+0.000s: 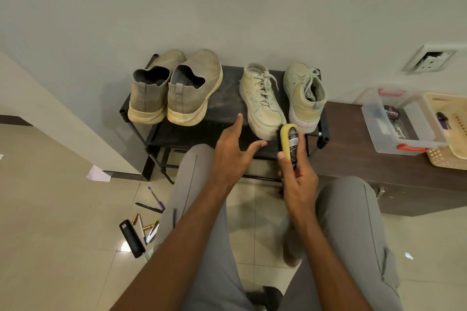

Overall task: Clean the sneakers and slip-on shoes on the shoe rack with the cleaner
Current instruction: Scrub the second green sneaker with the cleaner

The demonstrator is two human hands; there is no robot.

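**Cleaner held at the toe of a sneaker, other hand spread beside it**

I see my right hand (299,177) just right of the frame's centre, its fingers wrapped around a yellow cleaner (290,142) with a dark label. The cleaner's top end sits against the toe of the left sneaker (261,102); I cannot tell if it actually touches. My left hand (233,153) hovers just left of that toe with the fingers spread and straight, holding nothing, the index finger pointing up toward the shoe rack (222,108).

The rack is dark and stands against the wall in the middle of the frame. On its top shelf, to the left, stand two greyish slip-on shoes (174,88) with their heels toward me. To the right stand the two pale laced sneakers, the right sneaker (304,94) near the rack's right edge.

At the right of the frame, a clear box (394,121) with red handles rests on a low brown cabinet (353,159), a cream basket (447,134) touching it. At the lower left, pens (153,203) and a black cylinder (132,238) lie on the tiled floor (63,209). My grey trouser legs fill the bottom.
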